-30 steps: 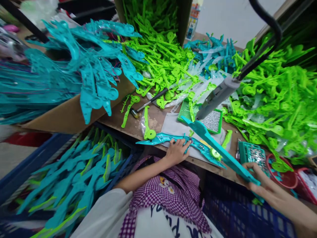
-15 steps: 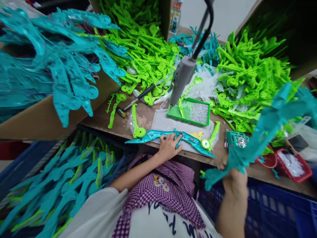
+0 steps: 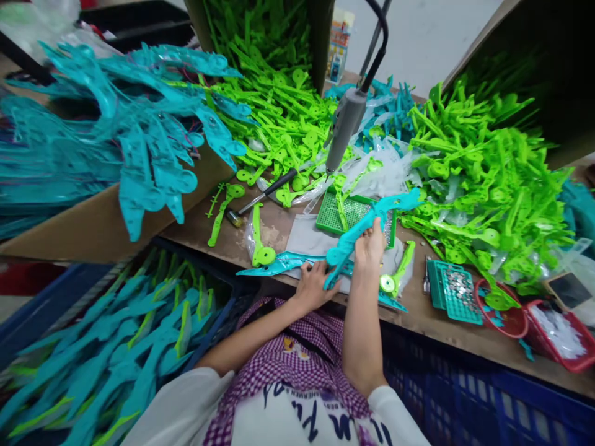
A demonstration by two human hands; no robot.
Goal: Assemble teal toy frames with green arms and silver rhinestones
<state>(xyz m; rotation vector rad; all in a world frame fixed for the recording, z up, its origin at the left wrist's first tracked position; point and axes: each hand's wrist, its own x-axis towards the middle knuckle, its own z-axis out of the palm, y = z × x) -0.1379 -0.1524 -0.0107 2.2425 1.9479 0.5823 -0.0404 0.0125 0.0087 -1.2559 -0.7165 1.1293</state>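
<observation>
Your right hand (image 3: 370, 244) has come in over the bench (image 3: 418, 300), gripping the upper turquoise part (image 3: 351, 238) aslant, so it crosses above the lower turquoise part (image 3: 279, 265) rather than lining up with it. Your left hand (image 3: 315, 286) rests, fingers bent, on the lower one; you can't tell whether the parts touch.

Left hand (image 3: 312, 285) lies low near the center, fingers bent; right hand (image 3: 370, 243) is raised beside it, fingers upward.
</observation>
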